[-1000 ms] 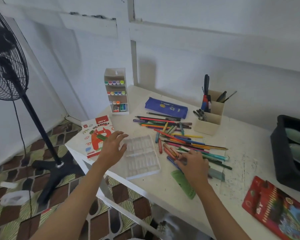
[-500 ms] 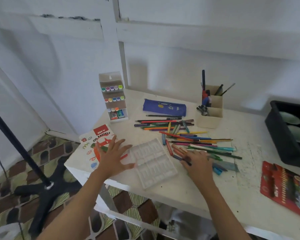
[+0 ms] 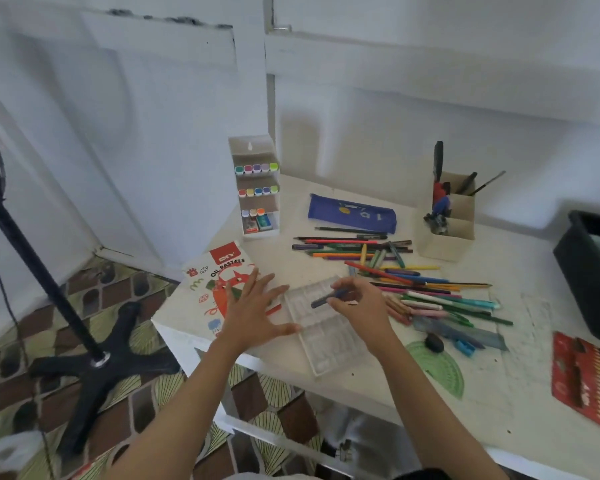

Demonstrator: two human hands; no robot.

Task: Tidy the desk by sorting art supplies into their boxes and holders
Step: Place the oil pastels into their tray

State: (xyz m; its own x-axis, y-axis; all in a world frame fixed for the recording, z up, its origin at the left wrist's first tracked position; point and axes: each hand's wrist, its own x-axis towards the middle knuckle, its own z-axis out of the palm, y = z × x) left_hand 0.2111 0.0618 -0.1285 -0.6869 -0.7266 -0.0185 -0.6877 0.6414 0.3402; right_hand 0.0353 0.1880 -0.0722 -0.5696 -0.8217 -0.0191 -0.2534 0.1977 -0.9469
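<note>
A clear plastic pastel tray (image 3: pixel 329 344) lies on the white desk (image 3: pixel 388 379) near its front edge. My right hand (image 3: pixel 361 306) pinches a dark blue oil pastel (image 3: pixel 326 298) just above the tray's far end. My left hand (image 3: pixel 253 306) rests flat with spread fingers on the oil pastels box (image 3: pixel 219 271), touching the tray's left side. A red pastel (image 3: pixel 274 309) lies beside it. To the right of the tray sprawls a heap of coloured pencils, pens and pastels (image 3: pixel 413 282).
A marker rack (image 3: pixel 257 188) stands at the back left, a blue pencil case (image 3: pixel 352 213) and a cardboard pen holder (image 3: pixel 447 223) behind the heap. A green protractor (image 3: pixel 437 365), black eraser (image 3: pixel 434 342), red pencil box (image 3: pixel 589 379) and black bin (image 3: pixel 589 271) lie right. A fan stand (image 3: pixel 84 341) is left.
My right hand left the heap with a dark blue pastel and moved left over the tray. My left hand stayed on the oil pastels box.
</note>
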